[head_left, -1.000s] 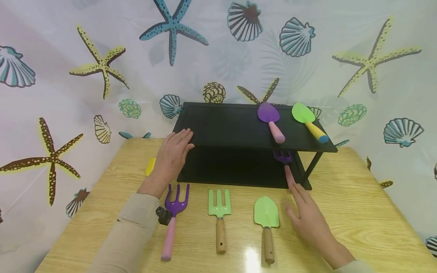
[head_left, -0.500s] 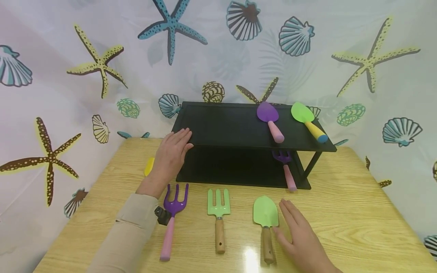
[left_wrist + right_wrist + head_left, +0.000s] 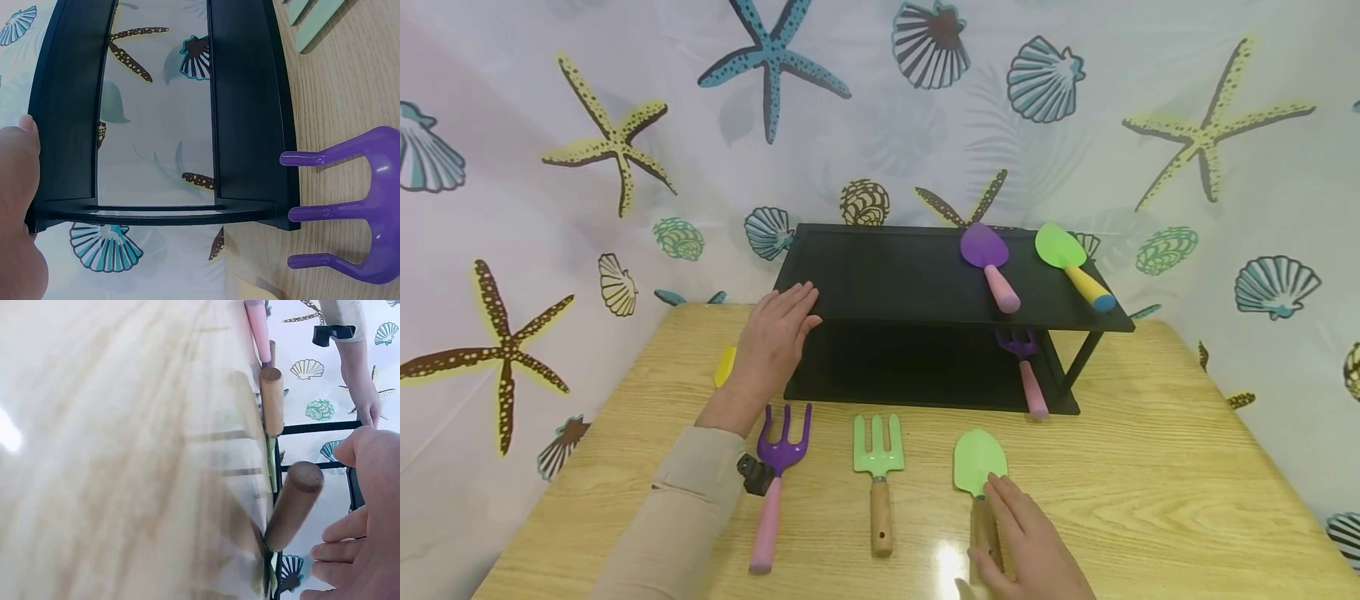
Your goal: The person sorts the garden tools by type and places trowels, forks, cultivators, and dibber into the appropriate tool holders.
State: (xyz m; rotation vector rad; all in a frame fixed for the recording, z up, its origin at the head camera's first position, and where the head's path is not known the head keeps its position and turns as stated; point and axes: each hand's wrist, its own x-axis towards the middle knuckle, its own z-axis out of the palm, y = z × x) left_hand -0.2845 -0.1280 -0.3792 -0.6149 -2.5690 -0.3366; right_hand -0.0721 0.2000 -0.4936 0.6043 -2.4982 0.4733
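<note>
My left hand (image 3: 767,346) rests with fairly straight fingers on the left end of the black two-tier shelf (image 3: 872,275); the left wrist view shows part of it at the shelf's edge. My right hand (image 3: 1033,550) is over the wooden handle of a green trowel (image 3: 979,458) on the table, partly hiding it. In the right wrist view that wooden handle (image 3: 294,509) stands between the thumb and the spread fingers, which are not closed around it. To the left lie a green hand fork (image 3: 878,462) with a wooden handle and a purple hand fork (image 3: 781,454) with a pink handle.
On the shelf's top tier lie a purple trowel (image 3: 984,246) and a green trowel with a yellow handle (image 3: 1081,283). Another purple fork (image 3: 1032,389) lies on the lower tier, its pink handle jutting forward. A yellow object (image 3: 725,365) shows partly behind my left wrist.
My right hand has left the pink handle of the fork on the lower tier and moved toward me and left, over the wooden-handled trowel. My left hand has stayed on the shelf.
</note>
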